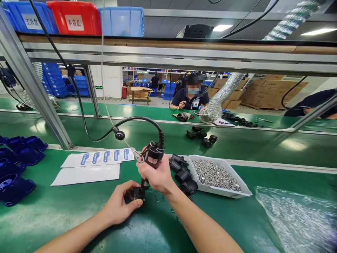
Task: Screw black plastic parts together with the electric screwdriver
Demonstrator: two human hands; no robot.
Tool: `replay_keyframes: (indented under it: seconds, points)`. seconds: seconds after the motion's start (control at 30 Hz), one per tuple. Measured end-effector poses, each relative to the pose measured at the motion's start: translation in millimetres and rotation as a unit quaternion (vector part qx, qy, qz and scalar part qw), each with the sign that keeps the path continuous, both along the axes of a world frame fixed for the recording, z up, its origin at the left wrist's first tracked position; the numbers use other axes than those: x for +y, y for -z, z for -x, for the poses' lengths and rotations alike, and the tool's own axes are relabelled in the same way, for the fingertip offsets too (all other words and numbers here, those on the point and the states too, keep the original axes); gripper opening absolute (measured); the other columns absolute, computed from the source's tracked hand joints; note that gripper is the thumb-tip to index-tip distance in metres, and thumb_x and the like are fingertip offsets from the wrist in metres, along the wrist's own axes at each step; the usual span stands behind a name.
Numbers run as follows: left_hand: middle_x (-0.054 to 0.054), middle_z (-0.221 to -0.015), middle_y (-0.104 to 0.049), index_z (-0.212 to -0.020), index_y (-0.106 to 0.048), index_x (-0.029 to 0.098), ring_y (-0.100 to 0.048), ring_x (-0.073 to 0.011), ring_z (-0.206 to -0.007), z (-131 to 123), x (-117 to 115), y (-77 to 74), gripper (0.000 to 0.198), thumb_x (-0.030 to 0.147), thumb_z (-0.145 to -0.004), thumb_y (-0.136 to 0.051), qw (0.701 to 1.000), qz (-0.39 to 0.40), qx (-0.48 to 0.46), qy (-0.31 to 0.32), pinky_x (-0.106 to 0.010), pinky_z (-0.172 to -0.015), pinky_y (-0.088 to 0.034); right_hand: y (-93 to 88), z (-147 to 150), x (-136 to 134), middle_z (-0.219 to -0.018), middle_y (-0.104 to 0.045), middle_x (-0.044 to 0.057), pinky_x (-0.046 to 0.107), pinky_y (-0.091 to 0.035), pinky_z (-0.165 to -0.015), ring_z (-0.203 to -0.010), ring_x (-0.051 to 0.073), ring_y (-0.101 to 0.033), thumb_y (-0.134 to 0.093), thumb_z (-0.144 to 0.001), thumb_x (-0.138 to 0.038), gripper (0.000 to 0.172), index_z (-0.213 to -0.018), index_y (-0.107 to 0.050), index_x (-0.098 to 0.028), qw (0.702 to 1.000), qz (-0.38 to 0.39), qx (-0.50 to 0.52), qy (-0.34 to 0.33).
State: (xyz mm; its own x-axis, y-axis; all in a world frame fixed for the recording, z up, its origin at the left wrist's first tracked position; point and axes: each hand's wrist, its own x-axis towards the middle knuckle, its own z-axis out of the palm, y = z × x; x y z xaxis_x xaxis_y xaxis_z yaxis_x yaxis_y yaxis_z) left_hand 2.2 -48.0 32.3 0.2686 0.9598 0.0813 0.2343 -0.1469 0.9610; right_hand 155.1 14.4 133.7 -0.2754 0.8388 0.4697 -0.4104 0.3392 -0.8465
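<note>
My right hand [156,175] is wrapped around a black electric screwdriver [152,156] that hangs from a cable and points down. Its tip meets a small black plastic part [137,193] on the green bench. My left hand [119,205] is closed on that part and steadies it against the mat. Both forearms reach in from the bottom of the view.
A white tray of small screws [215,174] sits right of my hands, with several black parts [183,173] beside it. Label sheets [98,158] lie to the left, blue plastic housings [15,165] at the far left, a clear plastic bag [297,218] at right. A person works across the conveyor [192,96].
</note>
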Motion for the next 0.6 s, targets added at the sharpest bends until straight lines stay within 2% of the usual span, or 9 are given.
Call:
replay_keyframes:
  seconds: [0.17,0.3,0.47,0.6]
  points:
    - [-0.006,-0.098,-0.070,-0.116,-0.069,0.016,-0.059,-0.0220,-0.087,0,1,0.6,0.041,0.042,-0.086,-0.078,1.000,-0.004,0.000,0.003,-0.033,-0.080,-0.047,-2.3,4,-4,-0.071,-0.057,-0.002,0.025,-0.039,-0.046,-0.052,0.012,-0.045,-0.078,-0.076,-0.029,0.024,-0.088,-0.059,-0.021,0.998,-0.003,-0.013,0.069]
    - [-0.006,-0.096,-0.069,-0.115,-0.068,0.016,-0.058,-0.0214,-0.084,0,0,3.4,0.040,0.045,-0.088,-0.077,1.000,-0.018,0.000,0.001,-0.032,-0.077,-0.046,-14.1,1,-11,-0.069,-0.057,-0.003,0.026,-0.041,-0.047,-0.052,0.012,-0.047,-0.080,-0.080,-0.031,0.025,-0.089,-0.059,-0.021,0.995,-0.017,-0.015,0.097]
    - [-0.005,-0.095,-0.068,-0.115,-0.065,0.017,-0.056,-0.0205,-0.083,-1,-2,11.2,0.039,0.050,-0.095,-0.072,0.999,-0.046,-0.019,0.022,-0.031,-0.076,-0.045,-29.8,-2,-33,-0.068,-0.058,-0.003,0.027,-0.042,-0.047,-0.048,0.013,-0.049,-0.078,-0.085,-0.032,0.023,-0.092,-0.059,-0.021,0.999,-0.022,0.005,0.026]
    - [-0.006,-0.096,-0.069,-0.113,-0.066,0.017,-0.060,-0.0235,-0.088,-1,-1,21.2,0.044,0.058,-0.096,-0.071,0.998,-0.056,-0.027,0.020,-0.032,-0.078,-0.049,-23.0,7,-41,-0.067,-0.056,-0.002,0.028,-0.043,-0.049,-0.051,0.014,-0.048,-0.079,-0.083,-0.031,0.023,-0.088,-0.059,-0.022,1.000,-0.017,0.011,0.002]
